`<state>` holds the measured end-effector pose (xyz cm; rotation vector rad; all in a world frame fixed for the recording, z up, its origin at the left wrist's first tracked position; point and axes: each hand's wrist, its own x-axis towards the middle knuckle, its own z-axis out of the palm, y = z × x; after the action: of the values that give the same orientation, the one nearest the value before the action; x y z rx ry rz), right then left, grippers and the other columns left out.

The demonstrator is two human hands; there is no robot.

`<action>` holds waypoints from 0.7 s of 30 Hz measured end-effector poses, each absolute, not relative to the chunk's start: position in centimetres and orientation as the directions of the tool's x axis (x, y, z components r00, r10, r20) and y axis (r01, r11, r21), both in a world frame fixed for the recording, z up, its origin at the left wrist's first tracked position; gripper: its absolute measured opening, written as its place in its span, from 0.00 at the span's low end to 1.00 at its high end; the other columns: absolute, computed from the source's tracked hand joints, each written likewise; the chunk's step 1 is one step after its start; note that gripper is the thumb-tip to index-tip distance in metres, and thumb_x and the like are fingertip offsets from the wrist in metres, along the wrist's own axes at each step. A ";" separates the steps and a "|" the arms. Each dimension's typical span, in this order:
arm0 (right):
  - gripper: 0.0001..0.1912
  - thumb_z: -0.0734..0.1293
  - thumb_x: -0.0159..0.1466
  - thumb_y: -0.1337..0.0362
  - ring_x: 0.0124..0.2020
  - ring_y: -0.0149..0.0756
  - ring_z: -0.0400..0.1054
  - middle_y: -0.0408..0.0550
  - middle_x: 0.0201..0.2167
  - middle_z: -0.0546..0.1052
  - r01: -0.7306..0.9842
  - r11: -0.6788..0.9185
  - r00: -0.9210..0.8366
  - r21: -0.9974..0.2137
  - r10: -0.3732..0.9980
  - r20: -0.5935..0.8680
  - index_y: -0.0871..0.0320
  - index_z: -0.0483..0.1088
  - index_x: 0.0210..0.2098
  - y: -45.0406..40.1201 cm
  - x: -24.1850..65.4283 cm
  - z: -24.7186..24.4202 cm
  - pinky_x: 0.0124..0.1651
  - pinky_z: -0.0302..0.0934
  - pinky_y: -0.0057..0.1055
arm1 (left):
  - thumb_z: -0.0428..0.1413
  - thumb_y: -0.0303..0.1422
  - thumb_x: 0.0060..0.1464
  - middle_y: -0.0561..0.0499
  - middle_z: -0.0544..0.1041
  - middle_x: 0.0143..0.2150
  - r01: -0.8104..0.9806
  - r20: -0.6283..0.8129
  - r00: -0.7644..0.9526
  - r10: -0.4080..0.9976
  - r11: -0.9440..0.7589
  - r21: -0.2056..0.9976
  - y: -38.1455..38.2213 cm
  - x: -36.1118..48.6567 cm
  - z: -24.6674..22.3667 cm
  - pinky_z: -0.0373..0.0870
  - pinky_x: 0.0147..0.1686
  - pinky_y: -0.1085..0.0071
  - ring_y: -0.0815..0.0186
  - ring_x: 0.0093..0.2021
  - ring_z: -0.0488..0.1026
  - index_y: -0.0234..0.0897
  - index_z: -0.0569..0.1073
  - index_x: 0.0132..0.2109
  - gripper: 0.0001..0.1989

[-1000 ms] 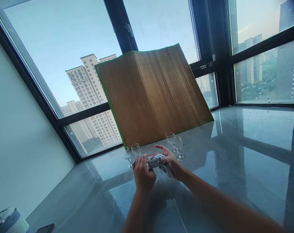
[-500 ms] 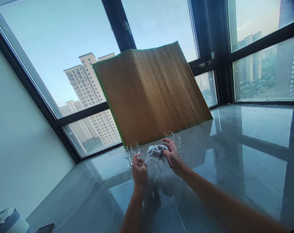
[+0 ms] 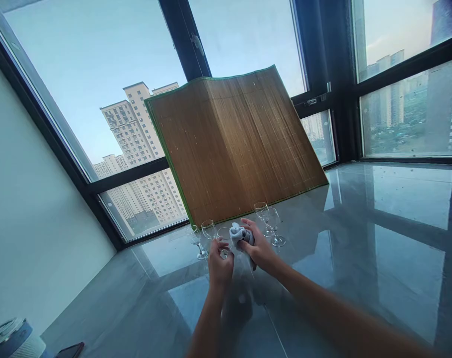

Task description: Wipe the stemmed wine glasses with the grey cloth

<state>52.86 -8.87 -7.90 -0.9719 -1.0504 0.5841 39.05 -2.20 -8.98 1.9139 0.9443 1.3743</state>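
Note:
My left hand (image 3: 219, 266) grips a clear stemmed wine glass (image 3: 224, 235) held above the glossy grey surface (image 3: 360, 258). My right hand (image 3: 259, 246) is closed on a bunched light grey cloth (image 3: 237, 232) pressed against the glass's bowl. Two more stemmed glasses (image 3: 202, 235) stand just left of my hands. Another pair of glasses (image 3: 269, 223) stands just right of them.
A brown bamboo mat (image 3: 233, 144) with green edging leans against the dark-framed windows behind the glasses. A phone (image 3: 69, 350) and a round lidded container (image 3: 10, 338) lie at the bottom left near the white wall. High-rise buildings show outside.
One second ago the cloth was wrapped around the glass between both hands. The cloth came off, the glass bowl showed, and now the cloth is pressed to the bowl again.

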 end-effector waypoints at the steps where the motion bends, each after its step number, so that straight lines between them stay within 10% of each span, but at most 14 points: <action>1: 0.33 0.70 0.56 0.60 0.39 0.38 0.73 0.51 0.47 0.75 0.034 0.481 0.412 -0.876 0.792 0.450 0.55 0.59 0.59 -8.8 52.8 -8.0 0.42 0.69 0.36 | 0.56 0.30 0.43 0.48 0.78 0.37 0.201 0.531 0.237 0.813 -0.576 0.792 -2.3 39.1 -9.0 0.69 0.44 0.62 0.58 0.40 0.76 0.39 0.71 0.46 0.20; 11: 0.28 0.67 0.55 0.64 0.30 0.36 0.69 0.45 0.36 0.74 0.104 0.492 0.542 -0.864 0.700 0.464 0.57 0.61 0.55 -7.9 53.2 -8.6 0.34 0.65 0.33 | 0.61 0.39 0.48 0.47 0.78 0.39 0.168 0.439 0.341 0.831 -0.513 0.842 -2.9 39.5 -9.1 0.69 0.42 0.63 0.60 0.39 0.76 0.36 0.72 0.48 0.20; 21: 0.31 0.65 0.52 0.72 0.38 0.42 0.73 0.48 0.40 0.78 0.402 0.242 0.507 -0.883 0.744 0.435 0.56 0.64 0.56 -7.4 53.5 -10.1 0.44 0.64 0.36 | 0.66 0.45 0.45 0.49 0.77 0.39 -0.275 0.184 0.222 0.957 -0.119 0.954 -3.0 39.3 -7.8 0.75 0.36 0.69 0.66 0.36 0.77 0.36 0.71 0.47 0.26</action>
<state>53.51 -7.42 -10.15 -1.3767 -1.0946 0.3127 39.35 -3.04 -7.83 1.2293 0.7591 1.2451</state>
